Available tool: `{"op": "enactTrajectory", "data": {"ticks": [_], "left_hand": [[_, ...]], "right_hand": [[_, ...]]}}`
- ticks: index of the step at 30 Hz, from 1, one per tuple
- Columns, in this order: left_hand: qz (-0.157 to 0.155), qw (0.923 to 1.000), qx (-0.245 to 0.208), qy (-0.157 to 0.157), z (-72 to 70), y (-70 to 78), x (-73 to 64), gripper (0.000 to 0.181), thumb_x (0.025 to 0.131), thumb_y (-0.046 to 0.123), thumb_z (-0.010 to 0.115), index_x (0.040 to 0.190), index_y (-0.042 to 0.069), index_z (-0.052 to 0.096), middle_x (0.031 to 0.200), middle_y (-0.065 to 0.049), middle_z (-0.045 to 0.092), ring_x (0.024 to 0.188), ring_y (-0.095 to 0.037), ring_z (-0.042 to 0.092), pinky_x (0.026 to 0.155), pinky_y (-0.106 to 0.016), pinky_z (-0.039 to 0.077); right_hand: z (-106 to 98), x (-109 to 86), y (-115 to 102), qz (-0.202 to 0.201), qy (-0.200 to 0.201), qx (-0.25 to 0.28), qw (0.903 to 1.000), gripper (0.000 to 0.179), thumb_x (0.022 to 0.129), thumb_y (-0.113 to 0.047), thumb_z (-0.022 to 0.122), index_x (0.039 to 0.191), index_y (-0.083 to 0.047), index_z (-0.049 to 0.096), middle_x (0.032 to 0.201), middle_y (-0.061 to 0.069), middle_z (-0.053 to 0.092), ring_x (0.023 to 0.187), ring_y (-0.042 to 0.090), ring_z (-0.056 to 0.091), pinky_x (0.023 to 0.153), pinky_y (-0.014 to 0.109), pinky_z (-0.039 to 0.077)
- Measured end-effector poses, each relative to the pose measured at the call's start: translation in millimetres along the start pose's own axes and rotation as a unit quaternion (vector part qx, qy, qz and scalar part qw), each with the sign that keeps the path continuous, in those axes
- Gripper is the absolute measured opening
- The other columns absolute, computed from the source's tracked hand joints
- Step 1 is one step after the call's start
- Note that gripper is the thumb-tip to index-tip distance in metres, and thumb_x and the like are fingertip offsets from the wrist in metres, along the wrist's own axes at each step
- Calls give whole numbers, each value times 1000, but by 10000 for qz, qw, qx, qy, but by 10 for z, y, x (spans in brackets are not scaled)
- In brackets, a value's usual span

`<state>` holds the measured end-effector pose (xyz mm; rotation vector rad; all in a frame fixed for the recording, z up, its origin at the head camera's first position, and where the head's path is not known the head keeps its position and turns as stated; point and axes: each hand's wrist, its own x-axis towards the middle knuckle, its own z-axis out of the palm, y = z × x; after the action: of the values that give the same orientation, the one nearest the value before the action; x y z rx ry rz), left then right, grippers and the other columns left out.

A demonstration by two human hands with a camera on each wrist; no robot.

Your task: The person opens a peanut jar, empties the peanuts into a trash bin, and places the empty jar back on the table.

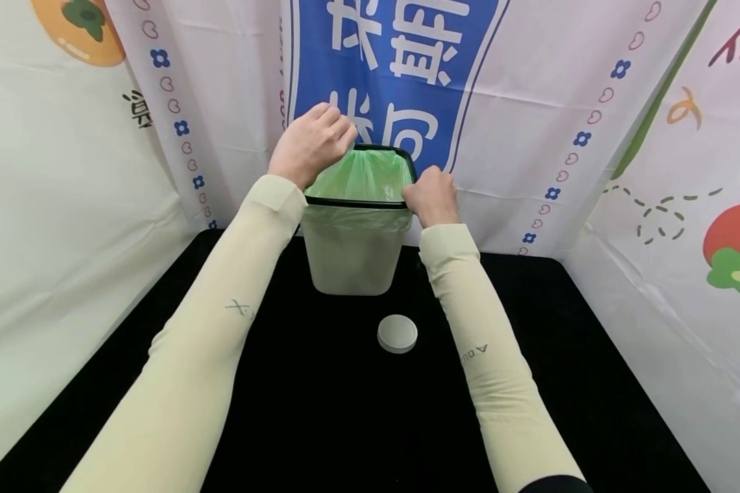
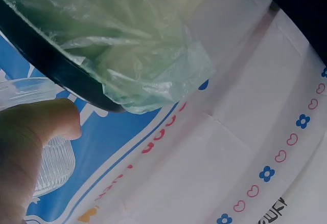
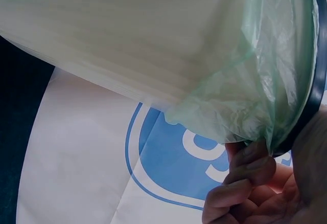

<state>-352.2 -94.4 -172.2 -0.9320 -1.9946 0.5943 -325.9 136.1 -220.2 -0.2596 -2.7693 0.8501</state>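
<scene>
A pale trash bin (image 1: 354,259) stands on the black table, lined with a green trash bag (image 1: 362,177) folded over its outside. A black rim ring (image 1: 351,203) sits around the bin's mouth. Over the left side of the mouth, my left hand (image 1: 314,142) grips a clear ribbed plastic container (image 2: 57,163), mostly hidden by the hand in the head view. At the right front corner, my right hand (image 1: 433,195) pinches the bag's folded edge just below the ring, with its fingers (image 3: 250,165) curled.
A round white lid-like disc (image 1: 397,333) lies on the black table (image 1: 345,424) between my forearms. Behind the bin hangs a white printed cloth (image 1: 518,103) with a blue panel, and similar cloths flank both sides.
</scene>
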Motion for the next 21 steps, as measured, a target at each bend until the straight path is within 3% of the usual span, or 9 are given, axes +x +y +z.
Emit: {"op": "enactTrajectory", "data": {"ticks": [6, 12, 17, 21], "left_hand": [[-331, 9994, -30, 12, 17, 15, 29, 25, 94, -19, 58, 115, -6, 63, 115, -20, 72, 108, -35, 66, 108, -43, 52], [-171, 9998, 0, 64, 17, 19, 26, 23, 95, -18, 58, 114, -6, 64, 115, -19, 73, 107, -36, 65, 104, -42, 52], [-359, 9993, -85, 49, 29, 26, 9, 27, 93, -19, 60, 116, -6, 64, 116, -19, 72, 111, -36, 65, 107, -43, 52], [-213, 9997, -19, 108, 46, 31, -10, 26, 94, -20, 58, 114, -6, 65, 115, -19, 73, 110, -36, 66, 105, -43, 53]], "right_hand": [[-19, 5, 29, -16, -60, 70, 10000, 21, 93, -13, 54, 74, -15, 45, 75, 6, 46, 69, 25, 49, 59, 36, 42], [-33, 18, 31, 8, -29, 121, 9999, 24, 93, -12, 54, 73, -16, 42, 72, 5, 43, 66, 24, 48, 56, 35, 41], [-24, 21, 37, -5, -55, 104, 9999, 24, 92, -12, 54, 72, -16, 41, 72, 4, 42, 66, 24, 48, 56, 35, 40], [-15, 22, 41, 0, -63, 146, 9999, 24, 92, -12, 54, 72, -16, 41, 73, 5, 43, 67, 24, 49, 56, 35, 41]]}}
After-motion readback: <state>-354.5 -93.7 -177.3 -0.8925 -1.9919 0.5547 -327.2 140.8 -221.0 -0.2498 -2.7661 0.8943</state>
